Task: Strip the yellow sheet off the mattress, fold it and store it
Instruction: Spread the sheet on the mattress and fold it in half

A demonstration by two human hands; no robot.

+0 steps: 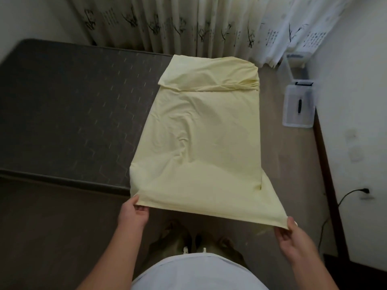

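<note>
The yellow sheet [199, 143], folded into a long strip, is lying over the right part of the dark mattress [62, 111]. Its far end is doubling back on itself near the patterned curtain [167, 24], and its near end is reaching off the mattress toward the person. The left hand [134, 212] is pinching the sheet's near left corner, thumb on top and fingers curling beneath, just off the near edge of the mattress. The right hand [293, 239] is gripping the near right corner, thumb lying over the cloth, out to the right above the wooden floor [293, 164]. The near hem is stretching between the two hands in an almost straight line (the cloth farther up is showing soft wrinkles). A clear plastic bin [299, 109] is sitting on the floor at the right by the white wall, well apart from the sheet, and a black cable [345, 197] is running down from a wall socket nearer by.
</note>
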